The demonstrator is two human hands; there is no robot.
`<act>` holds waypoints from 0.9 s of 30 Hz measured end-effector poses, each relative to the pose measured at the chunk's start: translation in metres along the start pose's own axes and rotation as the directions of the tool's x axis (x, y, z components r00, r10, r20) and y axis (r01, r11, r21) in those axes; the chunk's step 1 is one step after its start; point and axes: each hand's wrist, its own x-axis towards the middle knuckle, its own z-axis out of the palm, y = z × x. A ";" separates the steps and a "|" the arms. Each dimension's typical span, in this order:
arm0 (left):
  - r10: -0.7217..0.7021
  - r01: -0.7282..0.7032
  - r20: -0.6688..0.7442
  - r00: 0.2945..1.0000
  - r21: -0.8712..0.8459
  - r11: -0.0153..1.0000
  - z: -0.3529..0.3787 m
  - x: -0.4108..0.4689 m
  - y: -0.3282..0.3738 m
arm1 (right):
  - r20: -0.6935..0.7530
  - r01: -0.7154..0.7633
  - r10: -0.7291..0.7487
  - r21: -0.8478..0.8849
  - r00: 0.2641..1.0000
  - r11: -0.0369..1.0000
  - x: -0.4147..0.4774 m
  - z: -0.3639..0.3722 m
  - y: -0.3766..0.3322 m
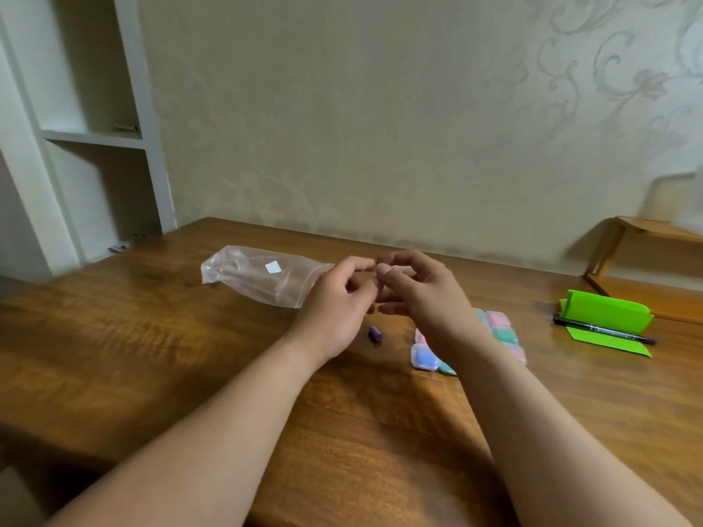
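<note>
A clear plastic bag (pixel 258 277) with a small white label lies on the wooden table (pixel 152 355), its open end toward my hands. My left hand (pixel 338 302) and my right hand (pixel 422 294) meet above the table with fingertips together at the bag's mouth; the fingers are curled, and what they pinch is hidden by blur. A small purple piece (pixel 375 333) lies on the table just below the hands. A clear case of pastel blocks (pixel 430 357) in pink, blue and green lies under my right wrist.
A folded green paper (pixel 605 317) stands at the right with a black marker (pixel 605 331) lying across it. A white shelf unit (pixel 95 135) stands at the far left. A low wooden rack (pixel 646 230) sits at the right by the patterned wall.
</note>
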 end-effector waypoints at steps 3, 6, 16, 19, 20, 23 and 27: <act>0.027 -0.027 0.016 0.999 -0.020 0.999 0.001 -0.002 -0.004 | -0.015 0.000 0.000 0.032 1.000 0.999 -0.006 -0.002 0.003; 0.030 -0.023 0.086 0.996 -0.082 0.996 0.003 -0.002 -0.005 | -0.028 0.006 -0.007 -0.010 1.000 1.000 -0.011 -0.011 0.004; -0.024 0.076 0.184 0.983 -0.281 0.957 0.000 0.001 -0.012 | 0.013 0.008 -0.006 -0.134 1.000 0.991 -0.012 -0.016 0.001; -0.048 0.111 0.192 0.980 -0.332 0.937 -0.002 0.001 -0.011 | 0.007 0.015 -0.014 -0.177 1.000 0.984 -0.012 -0.016 0.003; -0.060 0.130 0.201 0.978 -0.356 0.925 -0.003 0.001 -0.010 | 0.010 0.015 -0.014 -0.184 1.000 0.983 -0.011 -0.016 0.003; -0.097 0.193 0.245 0.965 -0.407 0.893 -0.005 -0.001 -0.005 | 0.031 0.012 -0.007 -0.191 1.000 0.981 -0.012 -0.016 0.004; -0.113 0.247 0.294 0.949 -0.472 0.846 -0.007 -0.002 -0.003 | 0.046 0.018 -0.010 -0.180 0.999 0.984 -0.012 -0.017 0.003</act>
